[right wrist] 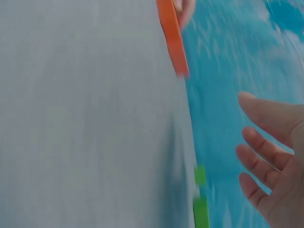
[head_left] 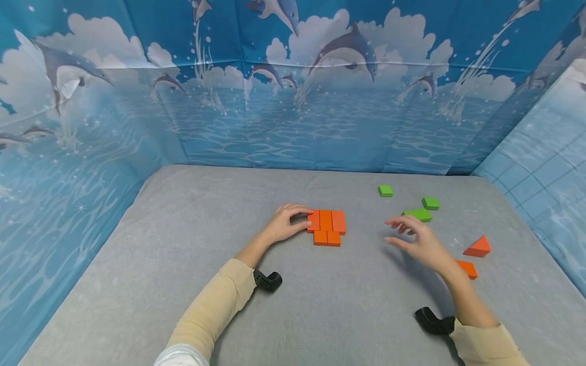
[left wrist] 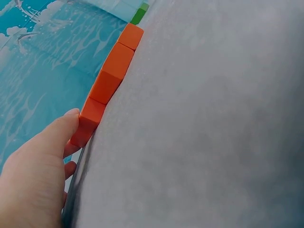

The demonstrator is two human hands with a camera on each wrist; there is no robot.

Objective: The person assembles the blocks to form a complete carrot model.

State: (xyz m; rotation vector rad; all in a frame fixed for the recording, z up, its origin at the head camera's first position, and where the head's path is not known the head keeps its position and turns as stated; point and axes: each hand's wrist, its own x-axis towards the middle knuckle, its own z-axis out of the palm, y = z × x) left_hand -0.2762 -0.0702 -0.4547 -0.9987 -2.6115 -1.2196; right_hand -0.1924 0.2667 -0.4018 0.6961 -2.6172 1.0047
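Note:
Near the middle of the table, several flat orange blocks (head_left: 325, 220) lie edge to edge: a row of three with two smaller ones along its near side. At the row's left end, my left hand (head_left: 283, 224) holds the leftmost orange block (left wrist: 89, 122) between thumb and fingers. Its other fingers are partly hidden in the left wrist view. My right hand (head_left: 418, 241) hovers above the table to the right, fingers spread and slightly bent, with nothing in it. Just beyond it lies a long green block (head_left: 418, 215).
Two small green blocks, one at the back (head_left: 385, 190) and one farther right (head_left: 431, 203), lie beyond my right hand. An orange triangular block (head_left: 478, 247) stands at the right. Another orange block (head_left: 467, 269) is partly hidden by my right wrist. A dolphin-print curtain (head_left: 293, 127) borders the table.

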